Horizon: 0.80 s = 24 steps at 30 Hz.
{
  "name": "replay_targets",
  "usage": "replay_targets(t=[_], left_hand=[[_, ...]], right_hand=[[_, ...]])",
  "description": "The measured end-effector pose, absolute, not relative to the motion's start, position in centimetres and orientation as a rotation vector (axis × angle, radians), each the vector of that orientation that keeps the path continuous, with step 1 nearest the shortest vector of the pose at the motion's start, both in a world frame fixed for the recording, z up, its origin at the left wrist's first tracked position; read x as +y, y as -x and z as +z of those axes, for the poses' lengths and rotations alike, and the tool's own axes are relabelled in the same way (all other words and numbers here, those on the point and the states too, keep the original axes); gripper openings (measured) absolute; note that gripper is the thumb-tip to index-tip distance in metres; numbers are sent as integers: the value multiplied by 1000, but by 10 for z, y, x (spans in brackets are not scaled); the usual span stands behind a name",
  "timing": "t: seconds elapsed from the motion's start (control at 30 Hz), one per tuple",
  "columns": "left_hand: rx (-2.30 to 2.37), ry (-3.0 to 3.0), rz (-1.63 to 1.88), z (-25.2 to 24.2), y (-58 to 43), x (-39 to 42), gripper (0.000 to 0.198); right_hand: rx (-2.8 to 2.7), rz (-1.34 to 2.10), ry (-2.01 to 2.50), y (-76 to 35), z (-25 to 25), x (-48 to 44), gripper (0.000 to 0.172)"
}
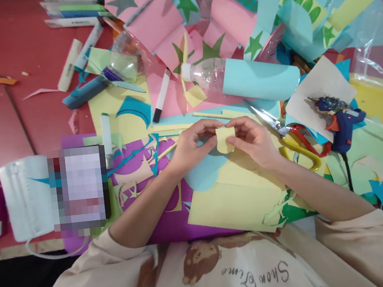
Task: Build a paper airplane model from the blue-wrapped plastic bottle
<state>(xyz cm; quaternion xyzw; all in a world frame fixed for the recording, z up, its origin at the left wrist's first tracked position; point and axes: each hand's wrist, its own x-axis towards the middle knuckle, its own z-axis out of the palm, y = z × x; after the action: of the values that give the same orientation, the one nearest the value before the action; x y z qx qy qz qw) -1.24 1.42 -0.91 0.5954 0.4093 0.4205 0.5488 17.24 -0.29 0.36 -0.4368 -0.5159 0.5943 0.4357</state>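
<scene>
Between both hands is a small pale yellow paper piece (pixel 226 140) with a wavy lower edge, held upright over the table. My left hand (pixel 196 144) pinches its left side between thumb and fingers. On the right side, my right hand (pixel 251 139) grips it the same way, thumb in front. Below them lie a light blue paper shape (pixel 203 172) and a large pale yellow sheet (pixel 225 204). Just right of my right hand rest scissors (pixel 281 129) with red and yellow handles, blades pointing up and left.
A plastic bottle (pixel 260 77) wrapped in light blue paper lies beyond the hands. At the right is a blue glue gun (pixel 344 129) with a cord. Pink paper shapes (pixel 155 24) crowd the back. Markers (pixel 161 96), purple scraps (pixel 127 157) and a white power bank (pixel 28 197) lie leftward.
</scene>
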Motion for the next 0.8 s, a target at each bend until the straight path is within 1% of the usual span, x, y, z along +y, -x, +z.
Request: replay_targets(t=[0.1,0.2,0.23,0.33,0.37,0.43,0.53,0.7,0.8], left_hand=[[980,-1382,1039,-10,12,16,25],[1015,-1371,1071,-11,12,17,27],[1030,-1373,1078,-11,12,18,26],[1070,-1386,1082,-9,11,17,23],[1080,-1403,1072,-9,10,17,22],[1095,-1458,1032,-7,10,15,20],[1102,-1571,962,-4,9,12,19],[1130,-1729,942,1,10,12,9],[1137,-1727,961,1,10,13,10]], right_hand=[[-1264,1485,1070,-174,5,-2,15],[-1228,1519,1036,-174,5,-1,20],[-1224,1535,1026,-174,5,-1,24],[-1241,1559,1028,-172,4,-1,44],[-1249,1554,1040,-171,4,-1,47],[-1260,1541,1066,-170,3,-1,44],[-1276,1520,1082,-170,2,-1,31],[-1358,1492,1081,-170,1,-2,30],[-1425,1442,1096,-169,1,-2,32]])
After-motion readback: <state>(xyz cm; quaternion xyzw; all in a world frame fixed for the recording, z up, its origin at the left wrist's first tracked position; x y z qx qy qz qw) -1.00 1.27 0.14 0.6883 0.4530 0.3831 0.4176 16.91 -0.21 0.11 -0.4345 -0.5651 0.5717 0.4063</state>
